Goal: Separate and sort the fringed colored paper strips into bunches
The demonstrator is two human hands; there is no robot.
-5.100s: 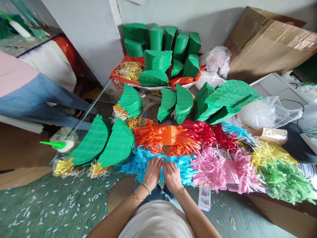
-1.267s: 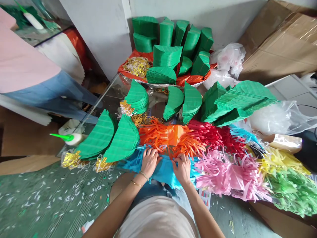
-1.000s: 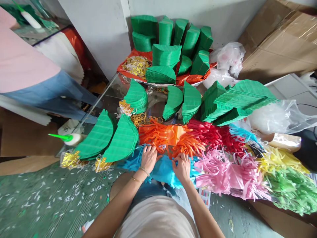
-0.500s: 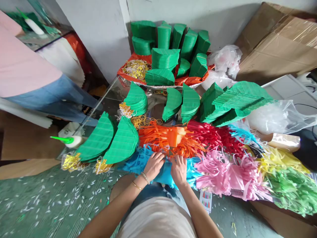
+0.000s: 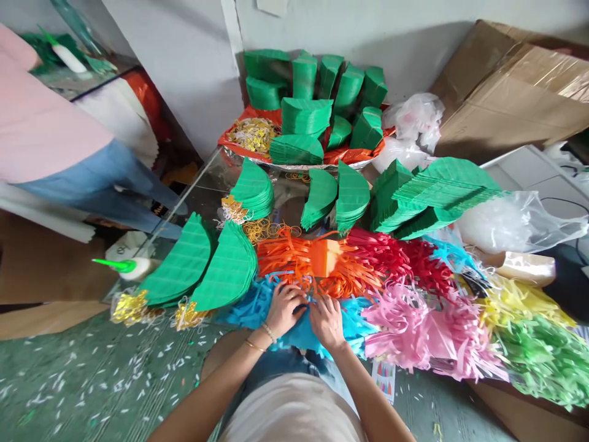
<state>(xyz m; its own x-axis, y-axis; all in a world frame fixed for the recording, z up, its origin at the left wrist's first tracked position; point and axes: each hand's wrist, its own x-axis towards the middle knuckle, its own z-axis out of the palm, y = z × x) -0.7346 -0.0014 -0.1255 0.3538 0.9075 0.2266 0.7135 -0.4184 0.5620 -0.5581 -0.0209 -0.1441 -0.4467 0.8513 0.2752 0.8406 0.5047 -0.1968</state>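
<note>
My left hand, with a beaded bracelet and a thin bangle at the wrist, has its fingers curled at the front edge of the orange fringed tissue paper. Facing it, my right hand bends its fingers inward at the same edge. Both are closed, and anything between the fingertips is too small or hidden to make out. Under the hands lies blue fringed tissue paper. Pink fringed tissue paper sits right of my right hand, with red fringed tissue paper behind.
Green half-round paper stacks stand left and along the back. A glue bottle lies at the left edge. Rubber bands lie mid-table. Yellow and light green fringes lie right. A person stands left.
My hands have drawn slightly together, the right one shifting a little left and its fingers bending more. The whole view has tilted slightly; the paper pieces lie as before.
</note>
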